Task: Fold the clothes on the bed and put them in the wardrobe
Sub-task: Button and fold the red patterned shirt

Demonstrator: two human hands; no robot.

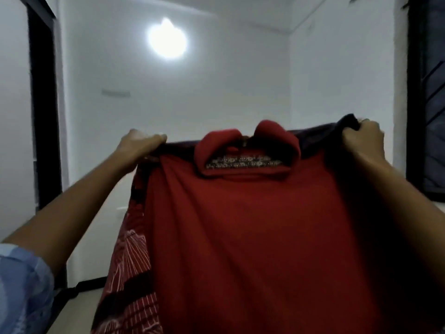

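Both hands, left (142,144) and right (362,138), gripped the shoulders of a red shirt (252,225), holding it spread at centre frame. The fold looked just begun; next it likely needed laying flat on the unseen bed.

The collared red cloth shirt (252,237) looks soft and matt, with white-lined print down its left side and a patterned woven band inside the collar. The white plastered wall (192,97) behind is smooth and matt.
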